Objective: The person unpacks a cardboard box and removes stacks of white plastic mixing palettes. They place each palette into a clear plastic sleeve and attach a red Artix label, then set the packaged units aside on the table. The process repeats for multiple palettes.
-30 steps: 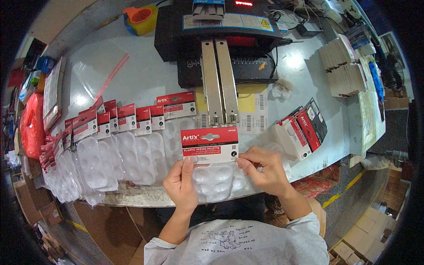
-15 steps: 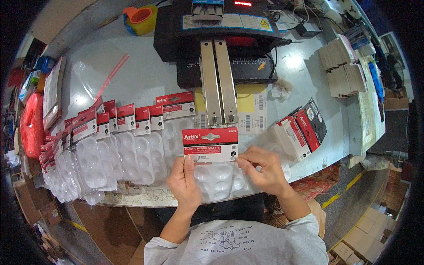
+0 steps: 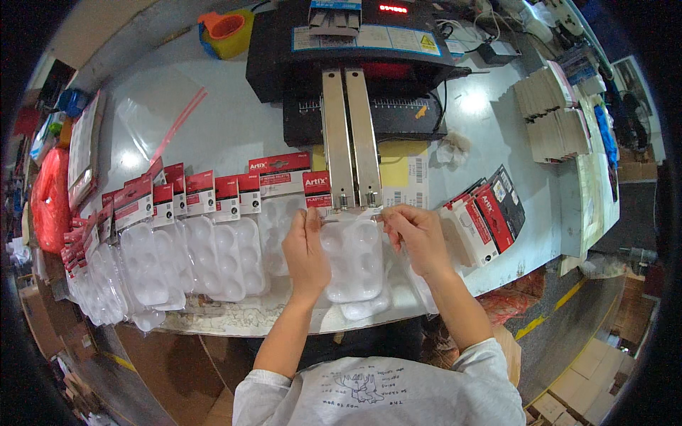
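Note:
A bagged white plastic paint palette [image 3: 352,259] with round wells hangs from a red and white header card [image 3: 317,190]. My left hand [image 3: 307,252] is closed on the card's left lower corner. My right hand [image 3: 419,238] pinches the right end of the pack between thumb and fingers. Two long metal arms [image 3: 349,135] reach out from a black machine [image 3: 280,57], and their tips cover most of the card. Another white palette [image 3: 366,307] shows partly beneath the held one.
Several carded palette packs [image 3: 145,266] overlap in a row on the grey table at left. Loose header cards [image 3: 490,216] lie in a stack at right. Bundles of cards [image 3: 550,113] stand farther right. An orange and yellow cup [image 3: 229,32] is at the back left.
Both hands have moved forward with the palette pack. The card, fully in sight before, is now mostly under the metal arm tips.

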Available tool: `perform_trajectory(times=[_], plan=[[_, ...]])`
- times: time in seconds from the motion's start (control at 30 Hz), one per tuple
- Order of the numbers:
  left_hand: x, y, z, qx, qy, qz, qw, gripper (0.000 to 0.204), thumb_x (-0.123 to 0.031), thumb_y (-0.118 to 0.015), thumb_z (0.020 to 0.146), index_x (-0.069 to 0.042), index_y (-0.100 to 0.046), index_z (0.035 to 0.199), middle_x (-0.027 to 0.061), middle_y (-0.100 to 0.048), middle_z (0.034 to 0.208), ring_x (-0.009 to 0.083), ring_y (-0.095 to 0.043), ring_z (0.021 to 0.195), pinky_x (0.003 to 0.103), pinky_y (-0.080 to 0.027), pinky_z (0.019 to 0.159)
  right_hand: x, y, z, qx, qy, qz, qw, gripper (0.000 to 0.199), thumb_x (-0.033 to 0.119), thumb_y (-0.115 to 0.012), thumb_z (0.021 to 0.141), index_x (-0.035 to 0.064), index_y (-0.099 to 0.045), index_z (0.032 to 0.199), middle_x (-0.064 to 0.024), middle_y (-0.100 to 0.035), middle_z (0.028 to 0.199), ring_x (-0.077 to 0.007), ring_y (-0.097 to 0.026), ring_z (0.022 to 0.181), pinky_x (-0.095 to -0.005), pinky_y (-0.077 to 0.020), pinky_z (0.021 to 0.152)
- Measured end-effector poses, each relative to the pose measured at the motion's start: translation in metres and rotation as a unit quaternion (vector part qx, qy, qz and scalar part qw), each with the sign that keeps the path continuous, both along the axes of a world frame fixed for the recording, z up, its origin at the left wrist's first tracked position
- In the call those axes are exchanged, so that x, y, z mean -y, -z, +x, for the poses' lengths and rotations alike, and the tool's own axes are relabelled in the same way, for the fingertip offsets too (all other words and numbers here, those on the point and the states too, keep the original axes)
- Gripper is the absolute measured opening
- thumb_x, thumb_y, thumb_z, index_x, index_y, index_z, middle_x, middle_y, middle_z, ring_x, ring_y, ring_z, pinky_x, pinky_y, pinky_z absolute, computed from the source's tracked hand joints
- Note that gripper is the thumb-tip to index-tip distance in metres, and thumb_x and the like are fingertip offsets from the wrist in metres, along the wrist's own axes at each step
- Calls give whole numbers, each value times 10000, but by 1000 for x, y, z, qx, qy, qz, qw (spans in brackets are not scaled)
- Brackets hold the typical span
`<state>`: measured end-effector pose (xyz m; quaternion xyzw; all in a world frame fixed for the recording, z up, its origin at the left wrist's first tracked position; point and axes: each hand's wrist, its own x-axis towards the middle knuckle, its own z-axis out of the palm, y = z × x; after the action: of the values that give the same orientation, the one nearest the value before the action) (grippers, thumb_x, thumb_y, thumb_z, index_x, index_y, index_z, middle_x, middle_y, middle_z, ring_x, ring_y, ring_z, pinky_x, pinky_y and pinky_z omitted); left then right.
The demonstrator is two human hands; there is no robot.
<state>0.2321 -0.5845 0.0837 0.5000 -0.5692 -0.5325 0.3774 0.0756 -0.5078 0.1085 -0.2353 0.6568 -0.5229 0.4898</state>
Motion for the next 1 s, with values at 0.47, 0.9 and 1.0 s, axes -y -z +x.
perform_trajectory(times=[0.47,0.9,1.0], plan=[[52,-28,67,294,-33,-66,953,220,-208,-488,933,-9,-581,908,183,-602,839,353,-582,839,411,-436,723,-59,-69,-50,-669,37,59,740,681,320,-762,693,-29,-504,1218,-200,-544,1206,-366,-504,1133,-444,-385,945],[-46,13,48,483,114,-269,825,487,-401,-718,723,-53,-563,1027,134,-417,1309,366,-364,1231,516,-301,921,-92,-62,-80,-659,-20,221,719,811,411,-771,666,-10,-451,1282,-163,-533,1293,-266,-499,1200,-427,-277,1010],[-49,12,54,471,68,-324,818,471,-406,-725,712,-56,-571,989,123,-426,1296,356,-377,1216,503,-306,911,-90,-64,-78,-671,-21,204,712,781,398,-775,668,-5,-466,1262,-154,-570,1239,-278,-547,1116,-424,-306,979]])
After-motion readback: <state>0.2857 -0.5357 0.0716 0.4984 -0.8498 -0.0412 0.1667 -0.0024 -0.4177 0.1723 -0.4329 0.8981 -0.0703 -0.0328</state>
